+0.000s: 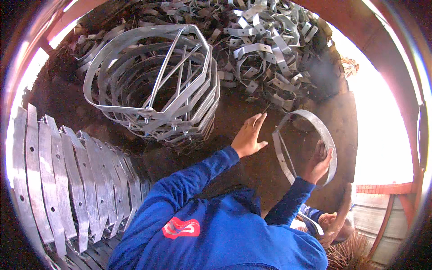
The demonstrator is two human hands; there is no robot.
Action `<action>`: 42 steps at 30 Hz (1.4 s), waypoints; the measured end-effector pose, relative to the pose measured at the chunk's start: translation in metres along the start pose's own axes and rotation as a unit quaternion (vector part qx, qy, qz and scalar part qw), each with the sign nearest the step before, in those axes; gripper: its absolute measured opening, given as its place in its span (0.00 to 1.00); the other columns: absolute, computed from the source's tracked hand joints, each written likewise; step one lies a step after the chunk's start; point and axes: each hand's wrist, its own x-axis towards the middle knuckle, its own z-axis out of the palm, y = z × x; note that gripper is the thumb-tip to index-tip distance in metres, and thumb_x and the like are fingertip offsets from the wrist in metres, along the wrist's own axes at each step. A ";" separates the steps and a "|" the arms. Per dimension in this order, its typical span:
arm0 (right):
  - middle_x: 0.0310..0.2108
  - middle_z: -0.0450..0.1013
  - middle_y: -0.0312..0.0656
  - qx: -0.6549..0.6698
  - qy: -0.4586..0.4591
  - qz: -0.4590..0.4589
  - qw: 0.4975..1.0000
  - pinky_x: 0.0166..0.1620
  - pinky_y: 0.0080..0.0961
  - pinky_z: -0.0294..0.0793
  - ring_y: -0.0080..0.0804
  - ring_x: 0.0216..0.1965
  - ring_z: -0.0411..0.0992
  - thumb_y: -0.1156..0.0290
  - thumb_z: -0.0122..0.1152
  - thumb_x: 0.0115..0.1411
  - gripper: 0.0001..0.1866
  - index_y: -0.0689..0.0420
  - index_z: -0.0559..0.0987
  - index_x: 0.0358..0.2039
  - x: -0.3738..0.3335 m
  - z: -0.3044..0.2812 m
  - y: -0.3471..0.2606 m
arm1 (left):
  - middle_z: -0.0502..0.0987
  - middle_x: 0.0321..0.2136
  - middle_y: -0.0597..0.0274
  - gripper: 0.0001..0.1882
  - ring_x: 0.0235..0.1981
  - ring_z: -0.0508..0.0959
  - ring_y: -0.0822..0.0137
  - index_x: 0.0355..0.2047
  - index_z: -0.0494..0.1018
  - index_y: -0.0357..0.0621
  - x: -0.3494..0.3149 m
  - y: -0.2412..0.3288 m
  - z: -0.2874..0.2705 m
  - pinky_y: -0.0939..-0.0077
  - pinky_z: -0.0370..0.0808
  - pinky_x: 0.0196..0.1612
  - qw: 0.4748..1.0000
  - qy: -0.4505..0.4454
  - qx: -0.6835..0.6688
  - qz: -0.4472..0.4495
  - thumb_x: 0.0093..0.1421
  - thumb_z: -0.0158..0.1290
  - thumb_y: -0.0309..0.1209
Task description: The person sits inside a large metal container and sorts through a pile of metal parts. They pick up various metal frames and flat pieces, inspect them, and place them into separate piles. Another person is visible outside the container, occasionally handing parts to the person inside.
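My right hand (318, 164) grips the side of a grey metal hoop (320, 126), a flat band bent round with angled corners and a thin rod across it. The hoop is held up at an angle on my right. My left hand (250, 136) is held out in front with its fingers stretched and holds nothing. It is apart from the hoop, and nearest to it on the left is a tall stack of similar hoops (148, 109), with rods and bolts along their near side.
At the back lies a heap of loose bent metal brackets with holes (281, 45). A row of flat drilled metal strips (81, 193) stands on my left. Another person (339, 225) is close by at the lower right. Brown ground (229, 105) shows between the stack and the heap.
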 end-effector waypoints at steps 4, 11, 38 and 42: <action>0.52 0.70 0.53 0.017 -0.062 0.040 0.997 0.50 0.35 0.78 0.42 0.52 0.70 0.67 0.54 0.64 0.22 0.70 0.69 0.53 -0.013 0.002 -0.030 | 0.62 0.60 0.43 0.53 0.59 0.64 0.44 0.66 0.44 0.40 0.026 -0.001 0.006 0.56 0.60 0.63 0.996 0.085 0.027 0.013 0.49 0.64 0.43; 0.48 0.70 0.50 0.079 -0.273 -0.018 0.959 0.38 0.29 0.81 0.41 0.45 0.72 0.67 0.54 0.63 0.19 0.61 0.69 0.53 0.013 -0.017 -0.080 | 0.78 0.34 0.52 0.20 0.38 0.80 0.61 0.44 0.71 0.39 -0.032 0.038 -0.055 0.68 0.74 0.43 0.953 0.094 -0.289 0.007 0.50 0.60 0.29; 0.37 0.74 0.38 -0.244 -0.163 0.127 0.947 0.38 0.26 0.70 0.25 0.36 0.70 0.62 0.64 0.58 0.19 0.64 0.79 0.44 -0.042 -0.019 0.094 | 0.69 0.17 0.76 0.14 0.12 0.61 0.84 0.33 0.77 0.41 -0.023 0.123 -0.232 0.85 0.53 0.14 0.863 0.296 -0.306 -0.273 0.52 0.64 0.37; 0.28 0.72 0.33 -0.288 -0.356 0.132 0.879 0.30 0.20 0.65 0.20 0.28 0.68 0.64 0.62 0.57 0.15 0.63 0.80 0.38 -0.016 0.039 0.072 | 0.58 0.13 0.81 0.12 0.10 0.54 0.84 0.34 0.73 0.46 -0.025 0.081 -0.297 0.87 0.52 0.13 0.867 0.290 -0.290 -0.283 0.52 0.63 0.33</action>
